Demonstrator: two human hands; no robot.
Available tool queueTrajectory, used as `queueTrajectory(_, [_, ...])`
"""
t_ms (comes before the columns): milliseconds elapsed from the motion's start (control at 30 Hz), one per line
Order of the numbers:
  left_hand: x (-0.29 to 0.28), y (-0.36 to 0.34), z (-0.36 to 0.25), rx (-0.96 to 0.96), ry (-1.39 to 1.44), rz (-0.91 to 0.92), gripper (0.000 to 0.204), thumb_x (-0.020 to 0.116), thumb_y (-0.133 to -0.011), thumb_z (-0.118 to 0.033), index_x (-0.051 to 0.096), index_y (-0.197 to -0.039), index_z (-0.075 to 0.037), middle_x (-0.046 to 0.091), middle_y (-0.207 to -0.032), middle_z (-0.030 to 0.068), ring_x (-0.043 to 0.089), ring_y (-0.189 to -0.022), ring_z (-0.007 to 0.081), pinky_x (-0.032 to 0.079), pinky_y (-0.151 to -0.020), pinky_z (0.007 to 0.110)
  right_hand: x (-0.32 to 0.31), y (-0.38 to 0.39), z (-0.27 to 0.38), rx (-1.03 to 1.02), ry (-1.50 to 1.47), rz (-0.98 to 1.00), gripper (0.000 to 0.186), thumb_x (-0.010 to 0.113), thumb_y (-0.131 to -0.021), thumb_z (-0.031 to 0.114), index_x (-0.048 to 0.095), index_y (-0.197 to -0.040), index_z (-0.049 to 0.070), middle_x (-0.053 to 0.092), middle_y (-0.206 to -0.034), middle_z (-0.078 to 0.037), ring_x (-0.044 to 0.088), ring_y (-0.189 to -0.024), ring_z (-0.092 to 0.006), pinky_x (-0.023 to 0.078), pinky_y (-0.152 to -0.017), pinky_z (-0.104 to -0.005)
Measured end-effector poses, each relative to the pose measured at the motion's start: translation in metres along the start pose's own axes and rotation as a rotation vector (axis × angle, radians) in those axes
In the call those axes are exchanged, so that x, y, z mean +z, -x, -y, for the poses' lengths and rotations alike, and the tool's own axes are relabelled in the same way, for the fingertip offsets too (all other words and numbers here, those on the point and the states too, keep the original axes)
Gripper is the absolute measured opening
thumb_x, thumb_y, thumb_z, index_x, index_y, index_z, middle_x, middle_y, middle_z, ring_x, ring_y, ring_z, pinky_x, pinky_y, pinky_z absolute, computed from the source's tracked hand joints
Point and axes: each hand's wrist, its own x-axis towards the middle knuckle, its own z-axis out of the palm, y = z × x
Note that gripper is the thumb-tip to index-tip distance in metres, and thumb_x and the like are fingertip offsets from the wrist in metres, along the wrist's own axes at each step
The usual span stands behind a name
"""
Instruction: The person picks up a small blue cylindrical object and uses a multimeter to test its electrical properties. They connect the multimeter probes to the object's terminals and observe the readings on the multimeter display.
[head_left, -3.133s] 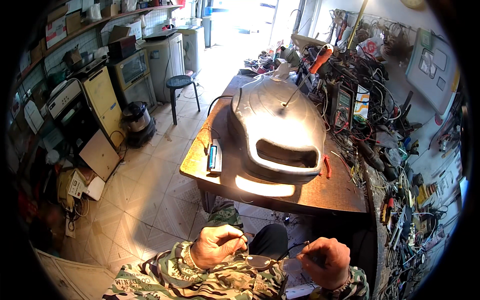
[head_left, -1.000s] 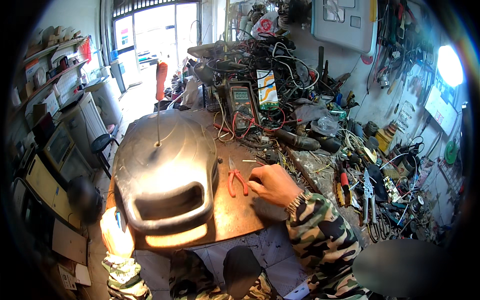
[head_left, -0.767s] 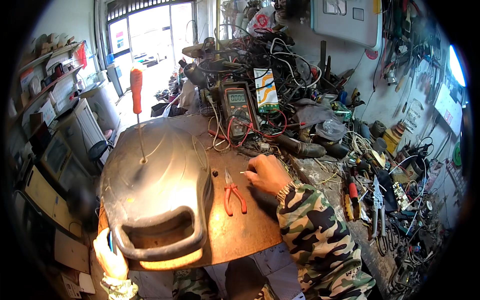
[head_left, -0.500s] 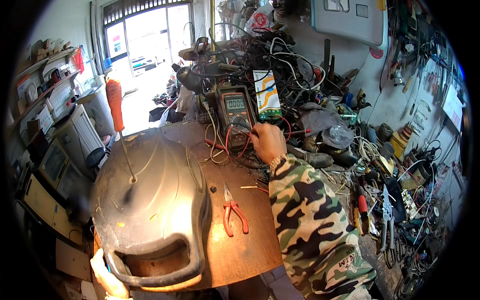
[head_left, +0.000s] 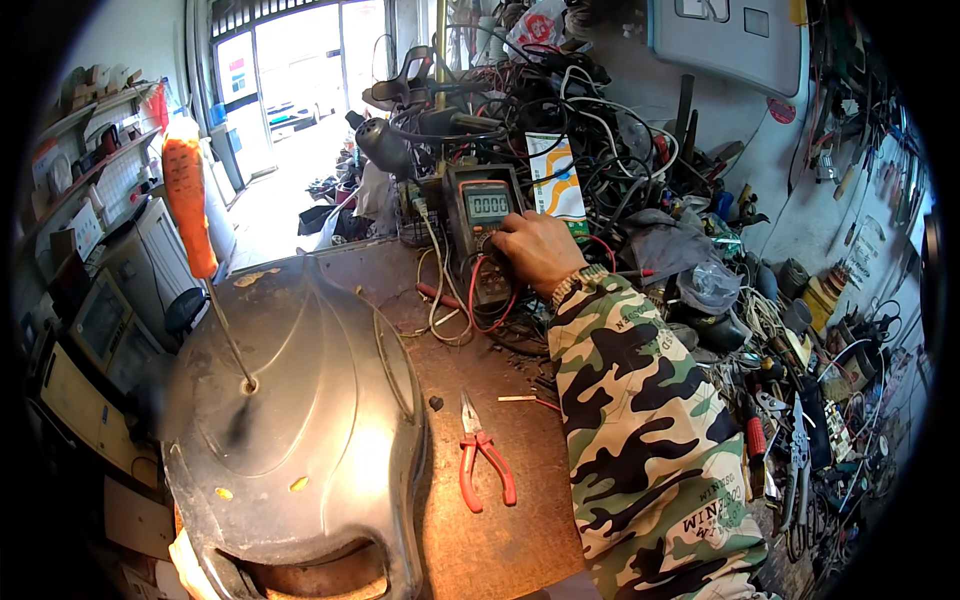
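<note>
My right hand [head_left: 540, 250], in a camouflage sleeve, has its fingers closed at the dial of a dark multimeter [head_left: 489, 206]; its screen shows digits. Red and grey leads lie around the meter's lower end. A large dark plastic housing [head_left: 310, 400] with a handle opening covers the table's left. An orange-handled screwdriver [head_left: 188, 200] stands upright, slightly tilted, its shaft in a hole of this housing. At the lower left, a bright sliver of my left hand [head_left: 186, 568] shows beside the housing's edge; its fingers are hidden. Red-handled long-nose pliers [head_left: 481, 458] lie on the wooden table [head_left: 500, 545].
Behind the meter rises a heap of tangled cables [head_left: 600, 120], with a white and yellow box [head_left: 556, 180] leaning there. Tools and scraps crowd the right side, including grey-handled pliers [head_left: 798, 460]. A dark lamp-like head [head_left: 383, 147] hangs near the meter's upper left.
My right hand has moved from beside the leads up to the meter's dial. The view has shifted, so the housing sits lower and my left hand shows less.
</note>
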Motion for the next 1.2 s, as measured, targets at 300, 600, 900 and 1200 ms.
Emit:
queueTrajectory(300, [-0.002, -0.005, 0.007, -0.019, -0.013, -0.029, 0.033, 0.056, -0.096, -0.031, 0.061, -0.113, -0.003, 0.064, -0.100, 0.0060, 0.060, -0.086, 0.0180, 0.051, -0.075, 0.032, 0.005, -0.003, -0.007, -0.098, -0.044, 0.089, 0.012, 0.062, -0.077, 0.006, 0.069, -0.087, 0.005, 0.063, -0.097, -0.009, 0.063, -0.097, -0.0301, 0.054, -0.079, -0.0409])
queueTrajectory(600, [-0.007, -0.007, 0.013, -0.025, -0.037, -0.058, 0.037, 0.059, -0.095, -0.034, 0.060, -0.114, -0.002, 0.064, -0.098, 0.0063, 0.061, -0.083, 0.0186, 0.053, -0.072, 0.032, 0.003, 0.000, -0.006, -0.074, -0.056, 0.117, 0.010, 0.062, -0.077, 0.006, 0.068, -0.084, 0.003, 0.063, -0.097, -0.011, 0.063, -0.098, -0.0309, 0.055, -0.078, -0.0411])
queueTrajectory(900, [-0.013, -0.013, 0.026, 0.004, -0.024, -0.157, 0.041, 0.061, -0.095, -0.037, 0.059, -0.114, -0.002, 0.065, -0.096, 0.0066, 0.062, -0.080, 0.0193, 0.055, -0.069, 0.032, -0.014, 0.024, 0.019, 0.177, -0.259, -0.347, 0.013, 0.069, -0.083, 0.010, 0.069, -0.094, 0.002, 0.065, -0.101, -0.012, 0.063, -0.094, -0.0335, 0.052, -0.076, -0.0436])
queueTrajectory(1200, [0.002, 0.008, 0.010, 0.489, -0.620, -0.173, 0.034, 0.064, -0.086, 0.000, 0.061, -0.120, 0.001, 0.060, -0.102, 0.0075, 0.055, -0.084, 0.0157, 0.047, -0.074, 0.030, -0.091, 0.092, 0.080, 0.666, -0.623, -0.458, 0.011, 0.069, -0.084, 0.009, 0.071, -0.088, 0.000, 0.067, -0.085, -0.018, 0.067, -0.078, -0.0340, 0.052, -0.071, -0.0393])
